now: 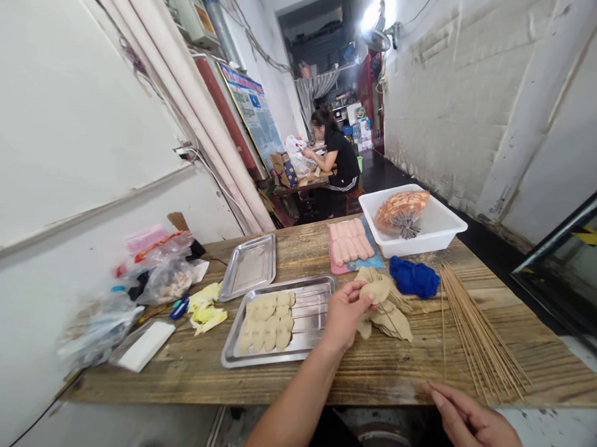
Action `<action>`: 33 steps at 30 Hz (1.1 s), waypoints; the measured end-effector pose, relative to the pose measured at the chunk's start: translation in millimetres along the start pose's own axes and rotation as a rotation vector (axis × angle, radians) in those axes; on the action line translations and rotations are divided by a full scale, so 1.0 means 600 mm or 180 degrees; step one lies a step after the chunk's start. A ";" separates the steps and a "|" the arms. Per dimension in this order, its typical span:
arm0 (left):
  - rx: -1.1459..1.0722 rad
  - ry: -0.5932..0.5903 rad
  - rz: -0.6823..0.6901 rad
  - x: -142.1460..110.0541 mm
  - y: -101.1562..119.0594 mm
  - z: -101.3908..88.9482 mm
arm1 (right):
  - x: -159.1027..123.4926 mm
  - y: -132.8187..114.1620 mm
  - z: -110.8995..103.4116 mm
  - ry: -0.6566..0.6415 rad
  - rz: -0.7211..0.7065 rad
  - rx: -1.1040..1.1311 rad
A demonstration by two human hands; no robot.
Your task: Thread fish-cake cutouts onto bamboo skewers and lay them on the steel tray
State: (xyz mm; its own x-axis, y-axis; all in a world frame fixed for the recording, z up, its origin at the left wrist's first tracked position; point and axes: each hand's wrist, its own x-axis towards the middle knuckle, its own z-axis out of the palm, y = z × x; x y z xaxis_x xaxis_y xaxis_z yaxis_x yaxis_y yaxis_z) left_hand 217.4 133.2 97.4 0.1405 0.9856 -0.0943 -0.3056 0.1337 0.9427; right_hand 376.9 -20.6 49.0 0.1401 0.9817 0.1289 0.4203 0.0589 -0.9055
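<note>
Nearest the camera, the right hand (482,430) sits low at the near edge, thumb and forefinger close together. Beneath stretches the largest thing, a wooden table (195,371). On its far right stands a white bin (422,245) with a bagged orange-brown bundle (399,212) inside. Left of centre lies a metal tray (271,360), with a second tray (247,299) on its far left side. At the right, thin sticks (482,340) fan out towards the near edge. Pink pieces (350,243) lie farther off, and a blue cloth (414,277) just right of a pile of tan slices (388,319). Smallest, 1 tan slice (379,290) is clamped between the left hand's (346,313) thumb and fingers, above that pile.

Skewering looks partly done: tan pieces (268,322) rest on sticks in 2 rows in the nearer tray, while loose slices and many bare sticks remain.

The left forearm hides the tray's near right corner, and the frame cuts off the right wrist. Whether the right fingers pinch a stick, I cannot tell; the pile's overlapping slices defy counting.
</note>
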 end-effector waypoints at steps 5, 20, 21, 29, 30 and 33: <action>0.0114 -0.0030 0.0097 -0.001 -0.006 0.000 | 0.001 0.000 0.001 -0.0002 -0.0043 0.0013; 0.0207 -0.0098 0.0156 -0.005 -0.016 0.003 | 0.006 0.001 0.009 0.0064 0.0025 0.0099; 0.0184 -0.0075 0.0154 -0.006 -0.015 0.004 | 0.006 0.001 0.010 0.0065 0.0021 0.0105; -0.0146 0.0187 -0.0026 -0.003 -0.009 0.006 | 0.004 0.004 0.011 0.0118 -0.0058 0.0074; -0.0167 0.0195 -0.0045 -0.003 -0.008 0.006 | 0.004 0.005 0.011 0.0110 -0.0054 0.0058; -0.0219 0.0173 -0.0139 -0.003 -0.006 0.004 | 0.003 0.009 0.012 0.0054 -0.0024 0.0064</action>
State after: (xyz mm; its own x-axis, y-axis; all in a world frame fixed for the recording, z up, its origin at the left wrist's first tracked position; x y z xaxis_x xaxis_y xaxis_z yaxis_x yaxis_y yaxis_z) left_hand 220.5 130.7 95.0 0.1044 0.9826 -0.1538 -0.3646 0.1817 0.9133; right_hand 373.1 -17.1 41.7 0.1522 0.9780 0.1425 0.4033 0.0702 -0.9124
